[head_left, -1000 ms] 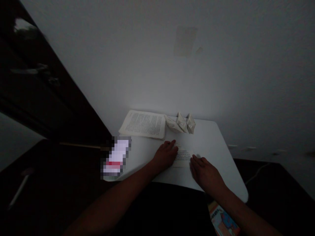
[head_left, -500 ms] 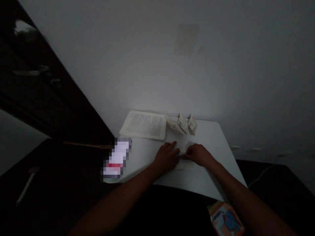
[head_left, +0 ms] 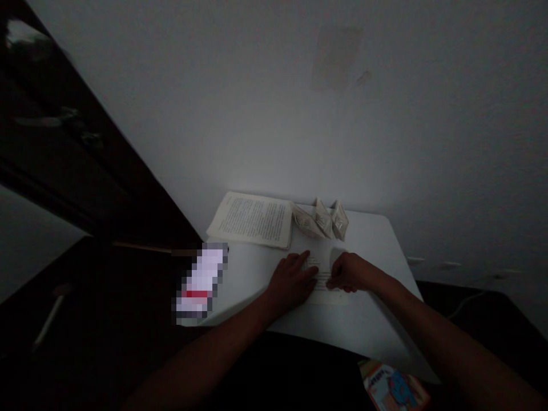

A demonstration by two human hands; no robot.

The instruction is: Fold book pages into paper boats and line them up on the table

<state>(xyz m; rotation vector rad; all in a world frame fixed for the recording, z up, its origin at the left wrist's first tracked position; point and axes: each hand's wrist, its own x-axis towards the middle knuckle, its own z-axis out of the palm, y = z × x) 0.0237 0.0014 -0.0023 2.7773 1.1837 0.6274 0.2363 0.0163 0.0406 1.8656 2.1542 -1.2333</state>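
Note:
A printed paper sheet (head_left: 322,278) lies on the small white table (head_left: 368,319) in dim light. My left hand (head_left: 293,281) lies flat on the sheet's left part, fingers stretched out. Beside it on the right, my right hand (head_left: 349,273) is curled, its fingers pinched on the sheet's edge, where part of the paper (head_left: 336,255) stands lifted.
A stack of printed pages (head_left: 252,218) lies at the table's back left. Three folded paper pieces (head_left: 323,220) stand at the back by the white wall. A blurred-out object (head_left: 200,281) sits at the left edge. A colourful booklet (head_left: 391,388) lies below the table.
My right hand has moved from flat at the sheet's lower right up to its middle, curled, and lifted part of the paper. My left hand has stayed pressed on the sheet.

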